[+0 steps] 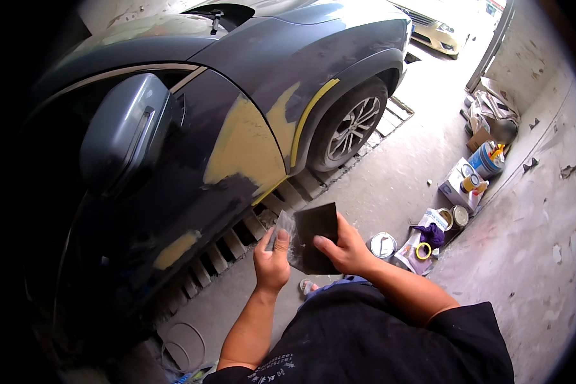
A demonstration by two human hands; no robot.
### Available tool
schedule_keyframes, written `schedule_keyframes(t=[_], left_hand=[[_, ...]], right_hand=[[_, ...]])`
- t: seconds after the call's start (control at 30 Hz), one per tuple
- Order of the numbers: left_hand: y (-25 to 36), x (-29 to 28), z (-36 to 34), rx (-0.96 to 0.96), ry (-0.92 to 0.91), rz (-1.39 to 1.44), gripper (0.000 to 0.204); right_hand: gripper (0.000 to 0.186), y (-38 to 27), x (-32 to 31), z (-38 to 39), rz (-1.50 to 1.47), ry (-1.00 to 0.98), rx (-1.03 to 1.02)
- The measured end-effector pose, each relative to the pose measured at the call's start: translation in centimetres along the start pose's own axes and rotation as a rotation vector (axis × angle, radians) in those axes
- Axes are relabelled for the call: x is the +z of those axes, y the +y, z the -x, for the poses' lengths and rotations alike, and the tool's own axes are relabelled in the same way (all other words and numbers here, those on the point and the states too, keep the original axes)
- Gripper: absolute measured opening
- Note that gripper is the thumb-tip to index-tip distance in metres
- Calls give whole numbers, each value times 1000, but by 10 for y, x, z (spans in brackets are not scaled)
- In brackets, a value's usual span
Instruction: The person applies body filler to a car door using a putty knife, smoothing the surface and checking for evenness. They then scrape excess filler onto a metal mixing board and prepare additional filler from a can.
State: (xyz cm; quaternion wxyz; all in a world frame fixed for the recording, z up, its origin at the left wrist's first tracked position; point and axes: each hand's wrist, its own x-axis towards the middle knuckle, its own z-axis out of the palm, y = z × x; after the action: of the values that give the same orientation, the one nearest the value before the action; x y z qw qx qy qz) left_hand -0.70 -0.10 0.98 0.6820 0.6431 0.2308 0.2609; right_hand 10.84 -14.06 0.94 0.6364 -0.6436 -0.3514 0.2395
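Note:
My right hand [352, 246] pinches a dark sheet of sandpaper [315, 224], thumb on its face and fingers behind it. Close beside it, my left hand [272, 264] is closed on a flat, light grey piece [286, 224] whose exact kind I cannot make out. The piece's edge meets the sheet, and pale dust marks the dark surface there. Both hands are held in front of my body, apart from the dark grey car [192, 147]. Tan filler [240, 147] covers part of its front door and fender, with a smaller patch [176, 249] lower on the door.
The side mirror [125, 131] juts out at left; the front wheel [352, 125] stands beyond the filler. A floor grate [237, 240] runs beneath the car. Along the right wall sit a paint can [382, 245], a yellow tape roll [423, 250], a purple cloth [431, 235] and a blue bucket [485, 161].

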Motion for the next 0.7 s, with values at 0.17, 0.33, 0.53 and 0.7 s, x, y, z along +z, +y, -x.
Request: schedule_keyframes(t=[0.17,0.33,0.53,0.7], left_hand=[[2,6,5,41,29,-134,35],[-9,6,-1,66,37,-299,41],[-2,-6,0,-26,52,70,44],[-8,4,6,65,-137,-368,31]], right_hand=[[43,-15,-2,-13,61,52,-5],[45,5,0,-3,86,105,-105],[47,-8,-4,-16,126,24,-54],[49,5,-6,-28,-3,130,-87]])
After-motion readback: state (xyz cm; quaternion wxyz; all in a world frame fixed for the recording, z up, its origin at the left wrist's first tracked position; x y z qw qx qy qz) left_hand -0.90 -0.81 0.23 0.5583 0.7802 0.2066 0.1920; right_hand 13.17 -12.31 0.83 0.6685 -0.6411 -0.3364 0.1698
